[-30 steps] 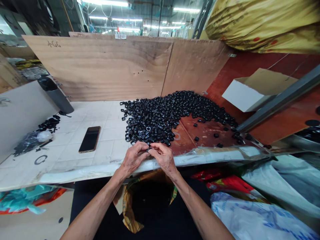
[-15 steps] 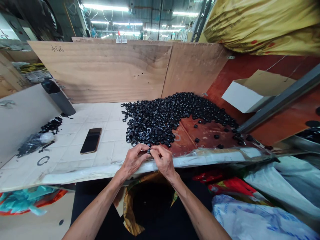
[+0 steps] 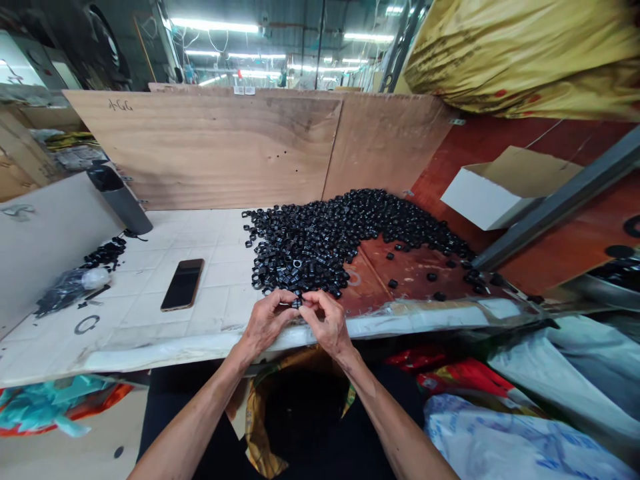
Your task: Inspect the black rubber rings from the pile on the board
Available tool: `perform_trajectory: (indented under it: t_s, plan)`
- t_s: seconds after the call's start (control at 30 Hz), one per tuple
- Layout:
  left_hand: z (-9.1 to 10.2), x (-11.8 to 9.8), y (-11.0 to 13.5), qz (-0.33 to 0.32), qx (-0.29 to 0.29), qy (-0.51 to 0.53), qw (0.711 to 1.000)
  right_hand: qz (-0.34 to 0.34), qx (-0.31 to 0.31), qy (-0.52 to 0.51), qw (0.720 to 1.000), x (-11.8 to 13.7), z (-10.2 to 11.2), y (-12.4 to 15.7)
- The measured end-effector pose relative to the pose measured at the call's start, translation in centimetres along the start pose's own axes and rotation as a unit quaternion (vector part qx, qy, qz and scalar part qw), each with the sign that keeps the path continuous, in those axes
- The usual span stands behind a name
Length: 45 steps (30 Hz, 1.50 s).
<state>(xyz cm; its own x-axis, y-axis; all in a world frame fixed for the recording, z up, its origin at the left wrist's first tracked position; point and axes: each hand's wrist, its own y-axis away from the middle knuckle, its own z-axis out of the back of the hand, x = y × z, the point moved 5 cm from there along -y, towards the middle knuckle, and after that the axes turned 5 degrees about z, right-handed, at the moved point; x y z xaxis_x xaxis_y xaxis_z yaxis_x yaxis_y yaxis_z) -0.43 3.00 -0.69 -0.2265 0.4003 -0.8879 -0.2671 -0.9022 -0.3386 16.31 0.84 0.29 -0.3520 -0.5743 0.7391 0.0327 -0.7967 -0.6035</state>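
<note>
Between the fingertips of both hands is a small black ring-like part (image 3: 297, 303), partly covered by the fingers. My left hand (image 3: 269, 321) pinches it from the left, and my right hand (image 3: 326, 321) pinches it from the right. Both are just above the table's near edge. Right behind the fingers spreads a large heap of similar small black parts (image 3: 310, 230), reaching back to the wooden board. One paler ring lies on top of the heap. Below my hands, an open yellow sack (image 3: 260, 427) has a dark inside.
A phone (image 3: 183, 285) lies on the white table covering (image 3: 225, 250), with a flat grey ring (image 3: 87, 325) to its left. A dark cylinder (image 3: 120, 200) leans at the left wall. A wooden board (image 3: 225, 147) closes the back; a white box (image 3: 485, 193) and slanted metal bar (image 3: 555, 207) stand right.
The view has tipped slightly, so the surroundings sit a little lower in the picture. My fingers have shifted slightly around the small black part, which both hands still hold.
</note>
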Motion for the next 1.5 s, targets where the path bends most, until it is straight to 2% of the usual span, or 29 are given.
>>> perform_trajectory:
  t_s: [0.1,0.23,0.43,0.57,0.7,0.77,0.83,0.9,0.97,1.07,1.13,1.23,1.27,1.3,1.33,1.37,1.43,1.47,1.5]
  plan:
    - [0.1,-0.3,0.0,-0.02,0.01,-0.006,1.0,-0.012,0.018,-0.01,1.0,-0.3,-0.4,-0.1]
    - [0.0,-1.6,0.6,-0.071,0.033,-0.035,0.996,-0.036,0.027,0.029,0.999,-0.2,-0.5,0.3]
    - [-0.8,-1.5,3.5,0.016,0.021,0.029,0.999,-0.055,0.048,-0.028,0.997,1.2,-0.1,3.3]
    - [-1.0,-2.1,5.0,-0.018,0.028,-0.017,0.999,-0.137,0.051,-0.023,0.989,1.6,-0.1,4.7]
    - [-0.7,-2.4,5.0,0.012,0.02,-0.005,1.0,-0.126,0.064,-0.041,0.989,2.8,-0.1,4.6]
    - [-0.7,-2.8,5.0,-0.018,0.021,-0.027,0.999,-0.151,0.064,-0.047,0.985,3.0,-0.2,4.5]
    - [-0.8,-3.4,5.3,-0.094,0.029,-0.087,0.991,-0.224,0.056,-0.07,0.97,2.6,-0.5,4.9]
    - [-1.0,-3.6,5.8,-0.167,0.049,-0.146,0.974,-0.305,0.053,-0.121,0.943,2.2,-0.9,5.6]
    - [-1.2,-3.4,6.2,-0.207,0.076,-0.185,0.958,-0.364,0.061,-0.179,0.912,1.8,-1.4,6.3]
    - [-1.2,-3.0,6.7,-0.238,0.108,-0.22,0.94,-0.416,0.078,-0.243,0.873,1.3,-2.0,7.0]
    - [-1.2,-2.9,7.0,-0.23,0.119,-0.238,0.936,-0.446,0.078,-0.275,0.848,1.1,-2.2,7.4]
    - [-1.0,-2.6,7.1,-0.135,0.128,-0.244,0.952,-0.477,0.088,-0.299,0.821,1.0,-2.4,7.8]
    - [-0.9,-2.6,7.1,-0.095,0.136,-0.236,0.957,-0.48,0.102,-0.289,0.822,1.0,-2.4,7.9]
    - [-0.8,-2.7,7.1,-0.066,0.151,-0.224,0.961,-0.47,0.124,-0.264,0.833,1.0,-2.2,7.8]
    - [-0.8,-3.0,6.9,-0.056,0.176,-0.209,0.96,-0.439,0.143,-0.22,0.859,0.9,-1.8,7.3]
    - [-0.8,-3.4,6.6,-0.058,0.206,-0.194,0.957,-0.385,0.151,-0.158,0.897,0.8,-1.1,6.5]
    - [-0.8,-4.2,5.3,-0.081,0.237,-0.179,0.952,-0.228,0.132,-0.009,0.965,0.6,0.4,4.0]
    - [-0.7,-4.3,4.2,-0.089,0.225,-0.183,0.953,-0.151,0.108,0.058,0.981,0.4,1.0,2.8]
    - [-0.4,-4.2,2.9,-0.088,0.189,-0.195,0.958,-0.097,0.09,0.108,0.985,0.1,1.4,1.6]
